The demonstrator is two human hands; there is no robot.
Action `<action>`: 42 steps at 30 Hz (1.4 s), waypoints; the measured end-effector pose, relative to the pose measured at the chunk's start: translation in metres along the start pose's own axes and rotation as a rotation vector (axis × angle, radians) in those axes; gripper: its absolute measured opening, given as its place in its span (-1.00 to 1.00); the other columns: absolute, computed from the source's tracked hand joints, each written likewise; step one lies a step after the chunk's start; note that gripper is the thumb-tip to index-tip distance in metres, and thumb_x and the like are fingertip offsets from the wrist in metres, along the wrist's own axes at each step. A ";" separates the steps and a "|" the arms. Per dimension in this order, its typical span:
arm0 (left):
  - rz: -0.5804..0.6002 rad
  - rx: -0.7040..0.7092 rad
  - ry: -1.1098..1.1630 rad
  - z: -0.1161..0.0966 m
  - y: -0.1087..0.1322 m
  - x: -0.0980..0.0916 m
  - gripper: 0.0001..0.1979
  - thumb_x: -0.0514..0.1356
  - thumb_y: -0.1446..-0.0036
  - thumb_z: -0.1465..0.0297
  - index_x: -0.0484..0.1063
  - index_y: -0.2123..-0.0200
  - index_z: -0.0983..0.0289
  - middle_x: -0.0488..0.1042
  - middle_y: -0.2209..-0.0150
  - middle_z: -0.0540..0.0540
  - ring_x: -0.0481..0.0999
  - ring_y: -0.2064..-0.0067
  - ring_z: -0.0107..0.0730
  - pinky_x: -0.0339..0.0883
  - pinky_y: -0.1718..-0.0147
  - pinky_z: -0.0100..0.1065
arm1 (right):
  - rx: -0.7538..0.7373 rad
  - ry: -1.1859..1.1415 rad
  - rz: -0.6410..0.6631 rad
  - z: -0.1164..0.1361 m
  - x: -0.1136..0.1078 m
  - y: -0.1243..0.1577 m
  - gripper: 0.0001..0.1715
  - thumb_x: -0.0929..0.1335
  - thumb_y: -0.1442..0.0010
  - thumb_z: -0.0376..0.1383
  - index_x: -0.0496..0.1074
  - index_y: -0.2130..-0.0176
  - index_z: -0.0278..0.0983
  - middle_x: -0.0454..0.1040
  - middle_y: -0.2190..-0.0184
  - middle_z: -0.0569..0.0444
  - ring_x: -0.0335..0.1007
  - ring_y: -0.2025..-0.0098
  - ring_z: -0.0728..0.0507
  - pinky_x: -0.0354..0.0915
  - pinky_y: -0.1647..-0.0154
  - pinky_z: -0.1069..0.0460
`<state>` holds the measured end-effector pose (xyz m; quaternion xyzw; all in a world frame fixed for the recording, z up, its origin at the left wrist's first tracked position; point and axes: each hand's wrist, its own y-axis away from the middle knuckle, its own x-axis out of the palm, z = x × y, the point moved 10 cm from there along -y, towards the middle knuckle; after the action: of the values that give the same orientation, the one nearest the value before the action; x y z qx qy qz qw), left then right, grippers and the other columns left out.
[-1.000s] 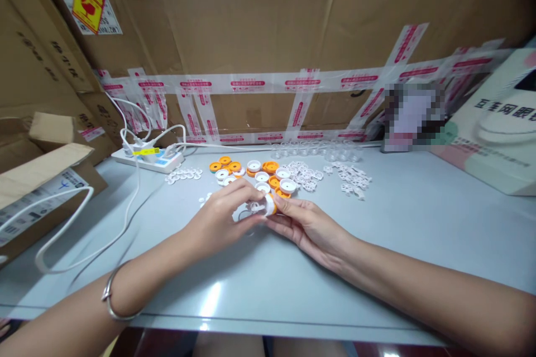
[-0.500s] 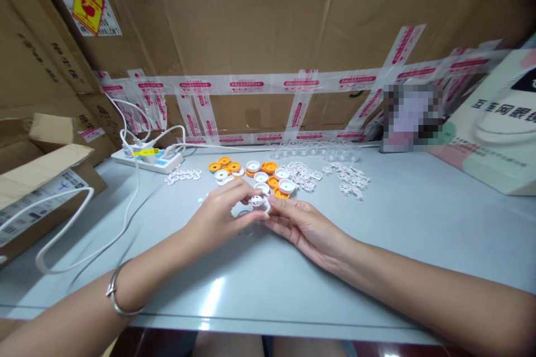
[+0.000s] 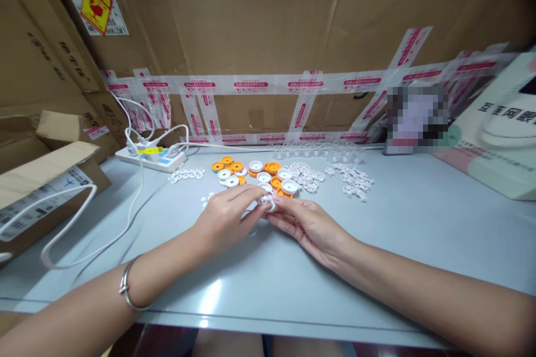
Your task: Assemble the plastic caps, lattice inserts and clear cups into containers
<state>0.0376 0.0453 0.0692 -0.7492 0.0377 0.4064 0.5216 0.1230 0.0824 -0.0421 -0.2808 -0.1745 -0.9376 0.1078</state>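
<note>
Over the middle of the table, my left hand [image 3: 226, 216] and my right hand [image 3: 307, 226] meet at the fingertips around a small round white plastic piece [image 3: 267, 201]. Both hands are closed on it, and the fingers cover much of its shape. A clear round part, mostly hidden, lies on the table under my left fingers. Just beyond the hands sit orange round cups [image 3: 273, 167] and white round cups [image 3: 289, 186], some stacked. White openwork plastic pieces [image 3: 307, 175] lie to their right.
At the back stand clear round cups [image 3: 318, 150] in rows. Small white parts [image 3: 186, 174] lie near a power strip [image 3: 153, 157] with white cables. An open cardboard box [image 3: 62, 189] is at the left, a printed bag [image 3: 494, 128] at the right. Large cartons [image 3: 234, 17] wall the back.
My left fingers have closed in toward my right hand, over the white piece. The whole view has shifted slightly, so things appear a little further right.
</note>
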 end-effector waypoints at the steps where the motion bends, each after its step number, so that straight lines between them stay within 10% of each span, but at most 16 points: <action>1: -0.008 -0.036 -0.019 0.003 0.000 -0.001 -0.90 0.12 -0.14 0.47 0.36 0.24 0.30 0.56 0.39 0.05 0.55 0.40 -0.47 0.41 0.39 -0.50 | 0.001 -0.002 -0.021 0.000 -0.002 0.000 -0.80 0.48 0.11 -0.28 0.54 0.43 -0.39 0.57 0.44 0.01 0.48 0.31 -0.02 0.37 0.08 0.07; 6: 0.032 -0.007 -0.003 0.001 -0.002 -0.006 -0.89 0.10 -0.16 0.45 0.35 0.21 0.29 0.55 0.36 0.06 0.53 0.36 -0.46 0.38 0.35 -0.48 | -0.039 -0.015 -0.046 0.010 -0.006 0.000 -0.79 0.47 0.09 -0.26 0.54 0.41 -0.37 0.56 0.41 0.02 0.48 0.29 -0.03 0.37 0.07 0.07; 12: 0.481 0.164 0.047 -0.026 0.011 0.038 -0.82 0.06 -0.14 0.51 0.41 0.20 0.32 0.46 0.30 0.14 0.43 0.30 -0.34 0.27 0.33 -0.34 | -0.131 -0.083 -0.089 0.026 -0.017 -0.005 -0.86 0.48 0.11 -0.31 0.53 0.45 -0.32 0.56 0.42 0.07 0.48 0.27 -0.03 0.38 0.08 0.10; 17: 0.621 0.073 -0.031 -0.017 0.021 0.054 -0.81 0.13 -0.12 0.42 0.42 0.17 0.28 0.45 0.30 0.12 0.40 0.22 -0.24 0.16 0.26 -0.25 | -0.109 -0.094 -0.112 0.025 -0.021 -0.010 -0.90 0.46 0.07 -0.32 0.54 0.45 -0.31 0.56 0.43 0.09 0.48 0.29 0.00 0.40 0.13 0.15; 25: 0.161 -0.131 0.130 0.008 -0.009 0.009 -0.65 0.18 -0.11 0.37 0.29 0.02 0.27 0.40 0.10 0.19 0.38 0.05 -0.25 0.29 0.09 -0.19 | -0.069 -0.077 -0.061 0.016 -0.012 -0.002 -0.81 0.48 0.11 -0.30 0.55 0.40 -0.34 0.56 0.38 0.08 0.46 0.29 0.03 0.39 0.18 0.17; 42: 0.100 -0.103 0.201 0.009 -0.007 0.005 -0.73 0.24 -0.06 0.43 0.38 0.13 0.33 0.49 0.27 0.14 0.48 0.23 -0.39 0.41 0.22 -0.32 | -0.003 -0.085 0.074 0.008 0.008 0.008 -0.77 0.51 0.15 -0.26 0.57 0.42 -0.35 0.54 0.45 0.08 0.44 0.35 0.06 0.39 0.21 0.20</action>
<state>0.0387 0.0576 0.0703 -0.8091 0.1062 0.3564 0.4550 0.1229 0.0775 -0.0297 -0.3268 -0.1669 -0.9205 0.1346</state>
